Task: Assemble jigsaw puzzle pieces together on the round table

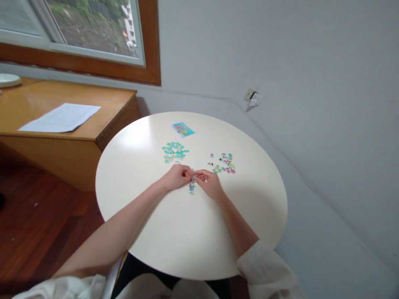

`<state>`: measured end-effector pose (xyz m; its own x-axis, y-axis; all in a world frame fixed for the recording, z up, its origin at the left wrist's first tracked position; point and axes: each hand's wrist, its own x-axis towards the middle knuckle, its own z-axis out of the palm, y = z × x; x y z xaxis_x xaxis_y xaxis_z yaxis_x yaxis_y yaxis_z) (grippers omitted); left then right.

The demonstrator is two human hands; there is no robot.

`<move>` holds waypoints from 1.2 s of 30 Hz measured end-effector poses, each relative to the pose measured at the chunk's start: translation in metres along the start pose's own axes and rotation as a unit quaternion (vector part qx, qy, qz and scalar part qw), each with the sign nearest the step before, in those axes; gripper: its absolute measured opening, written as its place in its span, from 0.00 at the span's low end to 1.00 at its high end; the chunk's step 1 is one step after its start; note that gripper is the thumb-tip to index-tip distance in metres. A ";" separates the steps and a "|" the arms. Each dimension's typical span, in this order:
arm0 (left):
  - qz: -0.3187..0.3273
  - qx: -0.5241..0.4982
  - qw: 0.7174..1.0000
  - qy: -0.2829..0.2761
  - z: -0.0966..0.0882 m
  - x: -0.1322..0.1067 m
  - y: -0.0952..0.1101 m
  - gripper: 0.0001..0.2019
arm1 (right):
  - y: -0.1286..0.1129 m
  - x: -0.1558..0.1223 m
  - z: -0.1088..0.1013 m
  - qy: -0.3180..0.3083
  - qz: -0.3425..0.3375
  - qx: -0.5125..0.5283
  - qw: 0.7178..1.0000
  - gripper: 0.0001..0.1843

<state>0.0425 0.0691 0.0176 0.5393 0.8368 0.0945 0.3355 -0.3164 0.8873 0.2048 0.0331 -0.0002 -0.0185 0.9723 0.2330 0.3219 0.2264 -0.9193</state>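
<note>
My left hand (178, 176) and my right hand (209, 182) meet near the middle of the round white table. Between their fingertips is a small strip of joined jigsaw puzzle pieces (191, 188), its lower end lying on the table toward me. Both hands are closed in a pinch at the strip's upper end, where the fingers partly hide the pieces. Beyond my left hand lies a loose pile of teal and pale green puzzle pieces (175, 151). Pink, yellow and green puzzle pieces (229, 162) are scattered beyond my right hand.
A colourful picture card (183, 129) lies toward the table's (183, 241) far edge. At the left stands a wooden desk (112, 97) with a white paper sheet (62, 117). A wall socket with a plug (254, 97) is on the wall behind, and a wood-framed window (152, 50) is at upper left.
</note>
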 end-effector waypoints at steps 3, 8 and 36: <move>-0.001 0.002 1.000 0.000 0.001 0.000 -0.001 0.03 | 0.000 0.000 0.000 -0.002 -0.001 -0.007 1.000 0.10; -0.002 0.005 1.000 0.000 0.001 0.001 -0.002 0.03 | 0.001 0.000 0.000 0.001 -0.005 -0.006 1.000 0.10; 0.003 0.025 1.000 -0.006 0.000 0.002 -0.007 0.04 | 0.004 0.000 -0.001 -0.029 -0.006 -0.024 0.999 0.11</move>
<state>0.0414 0.0726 0.0113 0.5505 0.8294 0.0949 0.3704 -0.3445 0.8627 0.2065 0.0338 -0.0033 -0.0762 0.9715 0.2246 0.3662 0.2368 -0.8999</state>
